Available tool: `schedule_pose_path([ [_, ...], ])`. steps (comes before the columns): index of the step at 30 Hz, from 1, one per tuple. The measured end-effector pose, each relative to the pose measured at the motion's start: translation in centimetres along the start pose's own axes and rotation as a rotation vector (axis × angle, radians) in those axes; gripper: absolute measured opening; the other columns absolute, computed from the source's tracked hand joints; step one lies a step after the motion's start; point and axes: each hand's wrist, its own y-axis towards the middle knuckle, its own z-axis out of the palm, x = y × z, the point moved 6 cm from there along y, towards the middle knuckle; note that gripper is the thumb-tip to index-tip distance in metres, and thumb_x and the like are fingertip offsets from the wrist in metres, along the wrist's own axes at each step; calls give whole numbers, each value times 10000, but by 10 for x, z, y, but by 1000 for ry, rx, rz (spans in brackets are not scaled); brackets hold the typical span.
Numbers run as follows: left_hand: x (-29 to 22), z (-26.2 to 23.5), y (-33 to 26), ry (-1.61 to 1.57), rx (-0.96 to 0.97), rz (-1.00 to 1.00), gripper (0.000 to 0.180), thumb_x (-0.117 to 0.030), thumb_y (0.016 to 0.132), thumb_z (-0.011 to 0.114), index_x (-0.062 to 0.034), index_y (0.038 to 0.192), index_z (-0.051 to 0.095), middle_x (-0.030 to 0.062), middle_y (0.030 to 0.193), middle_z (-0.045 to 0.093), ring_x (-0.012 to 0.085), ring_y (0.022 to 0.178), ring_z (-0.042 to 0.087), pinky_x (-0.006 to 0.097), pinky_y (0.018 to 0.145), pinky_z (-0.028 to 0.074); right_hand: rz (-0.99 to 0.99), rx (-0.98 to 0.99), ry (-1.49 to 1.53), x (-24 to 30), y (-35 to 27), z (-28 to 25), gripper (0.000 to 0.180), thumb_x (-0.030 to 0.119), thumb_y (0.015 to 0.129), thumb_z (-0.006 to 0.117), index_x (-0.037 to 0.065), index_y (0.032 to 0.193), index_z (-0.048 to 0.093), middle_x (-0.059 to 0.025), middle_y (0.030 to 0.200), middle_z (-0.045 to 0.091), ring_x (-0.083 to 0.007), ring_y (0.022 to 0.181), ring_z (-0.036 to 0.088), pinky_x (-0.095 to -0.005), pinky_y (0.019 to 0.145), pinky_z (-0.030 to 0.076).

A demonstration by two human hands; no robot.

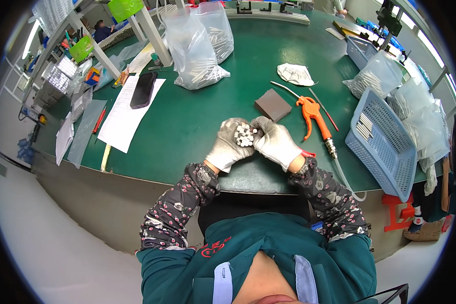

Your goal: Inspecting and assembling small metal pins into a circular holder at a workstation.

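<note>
Mfg. workshop: green workbench [187, 119] w/ orange air gun [315, 116], 2 blue baskets [390, 158] & plastic bags of rods [191, 53]

Black phone [144, 90] on white paper [122, 125]

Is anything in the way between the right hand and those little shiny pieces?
Nothing visible: the right hand is right beside the little shiny pieces in the left hand. The brown block lies beyond both hands, the orange tool to their right.

- Gloved left hand [227, 146] hides the sides of a pale-ended bundle [244, 136].
- Print on the white sheet [121, 120] is too small to read.
- The upper edge cuts off a person [333, 6] at far right.
</note>
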Motion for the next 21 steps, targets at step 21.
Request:
schedule_pose_path([
  [21, -15, 3, -5, -246, 145, -148, 854, -9, 603, 765, -90, 1327, 320, 51, 1072, 561, 136, 987, 548, 270, 876, 461, -68, 57, 307, -10, -5, 5, 332, 82, 771, 540, 16, 1097, 537, -166, 935, 642, -282, 870, 640, -313, 749, 504],
])
